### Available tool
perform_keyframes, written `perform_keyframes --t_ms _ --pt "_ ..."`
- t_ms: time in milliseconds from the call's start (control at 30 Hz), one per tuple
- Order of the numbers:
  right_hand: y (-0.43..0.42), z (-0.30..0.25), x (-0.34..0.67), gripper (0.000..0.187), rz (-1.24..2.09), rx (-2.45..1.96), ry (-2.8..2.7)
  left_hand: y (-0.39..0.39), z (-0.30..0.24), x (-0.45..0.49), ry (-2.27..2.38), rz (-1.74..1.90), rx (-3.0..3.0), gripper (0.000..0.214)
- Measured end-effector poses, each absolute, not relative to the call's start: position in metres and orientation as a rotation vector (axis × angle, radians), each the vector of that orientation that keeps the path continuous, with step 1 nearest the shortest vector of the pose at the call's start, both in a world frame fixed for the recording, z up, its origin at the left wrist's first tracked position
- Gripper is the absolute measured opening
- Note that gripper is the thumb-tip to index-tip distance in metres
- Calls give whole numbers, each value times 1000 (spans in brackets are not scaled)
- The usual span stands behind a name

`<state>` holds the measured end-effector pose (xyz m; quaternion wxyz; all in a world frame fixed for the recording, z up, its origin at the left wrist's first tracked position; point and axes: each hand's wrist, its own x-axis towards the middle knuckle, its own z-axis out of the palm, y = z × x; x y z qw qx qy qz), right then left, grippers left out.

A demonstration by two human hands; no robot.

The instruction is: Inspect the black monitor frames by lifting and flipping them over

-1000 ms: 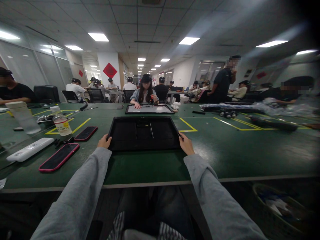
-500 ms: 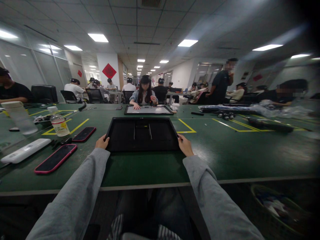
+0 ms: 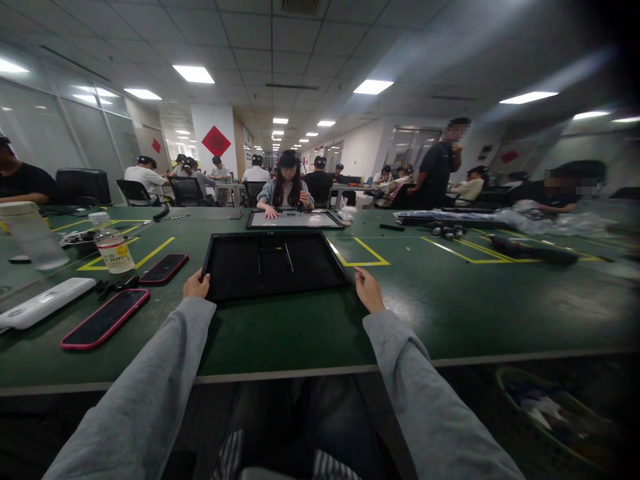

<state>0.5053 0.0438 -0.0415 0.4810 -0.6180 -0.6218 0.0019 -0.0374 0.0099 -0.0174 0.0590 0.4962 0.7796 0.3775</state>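
Note:
A black rectangular monitor back cover (image 3: 235, 270), shallow with a raised rim, sits in front of me at a slight slant. Two thin pale strips run across its middle. My left hand (image 3: 197, 285) grips the cover's left edge, fingers closed round the rim. Just off the right edge is my right hand (image 3: 370, 290), apart from the cover, fingers loosely bent and nothing in them. To the left of my left hand lie two phones with pink-red edges, a smaller one (image 3: 165, 269) and a larger one (image 3: 106, 319).
On the left stand a labelled bottle (image 3: 116, 250), a clear cup (image 3: 33, 240) and a long white device (image 3: 47, 303). Opposite, a co-worker (image 3: 286, 190) touches a flat framed panel (image 3: 295, 220). Plastic wrap (image 3: 540, 217) and a dark tool (image 3: 533, 250) lie on the right. A basket (image 3: 510, 400) stands below.
My right hand has let go of the cover's right edge. The cover has shifted left and turned a little, with my left hand still on it.

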Motion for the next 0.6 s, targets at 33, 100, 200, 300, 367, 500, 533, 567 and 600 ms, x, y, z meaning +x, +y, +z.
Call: perform_keyframes --t_ms 33,100,200,300,367,500,533,567,600 --pt "44 -42 506 41 -1 -1502 -1513 9 -17 -37 2386 1162 1473 46" --pt "45 -42 506 41 -11 -1495 -1507 6 -15 -35 2429 1196 1406 44" --pt "47 -43 507 41 -22 -1497 -1500 3 -13 -34 2475 1236 1298 45" --pt "48 -44 508 42 -26 -1489 -1514 1 -11 -35 2510 1270 1200 47" --pt "47 -44 507 43 -35 -1486 -1524 2 -12 -37 2531 1281 1163 52" --pt "46 -43 505 43 -37 -1489 -1522 6 -15 -43 2553 1187 1208 69" --pt "45 -42 504 42 -33 -1490 -1519 7 -16 -45 2556 1141 1236 72" --pt "44 -42 503 42 -30 -1493 -1515 7 -17 -47 2559 1096 1261 75" --pt "43 -41 502 42 -26 -1497 -1511 7 -17 -49 2563 1061 1284 76"
